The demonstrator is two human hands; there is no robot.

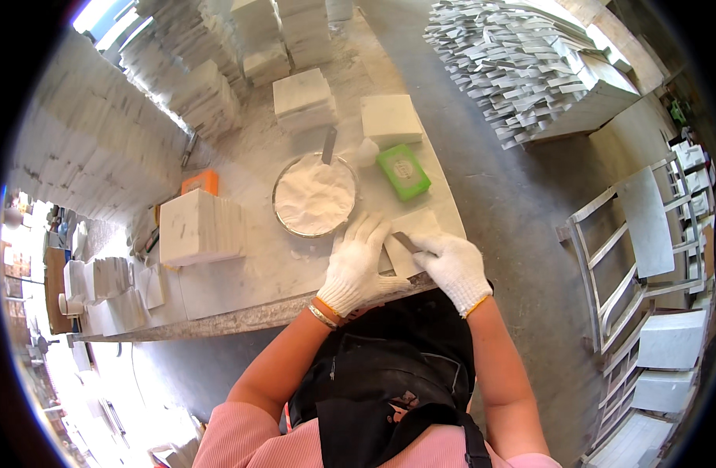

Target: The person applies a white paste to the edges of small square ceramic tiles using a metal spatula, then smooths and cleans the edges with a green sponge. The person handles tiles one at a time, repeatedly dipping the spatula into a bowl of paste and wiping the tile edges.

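Both of my hands wear white knitted gloves. My left hand [358, 261] lies flat with its fingers apart, at the left edge of a pale stone tile [417, 222] near the table's front edge. My right hand [453, 269] is closed on a flat grey metal scraper [406, 242], whose blade rests over the tile. Its handle is hidden in the glove. Just beyond my left hand stands a round metal bowl [275, 204] of white powder [315, 193]. Another flat metal blade [328, 146] sticks up at the bowl's far rim.
Right of the bowl lies a green box [403, 171], with stacked tiles [391, 117] behind it. Further tile stacks [202, 228] and an orange box [200, 182] are at left. Tall stone stacks line the table's back left. Metal racks [631, 257] stand at right.
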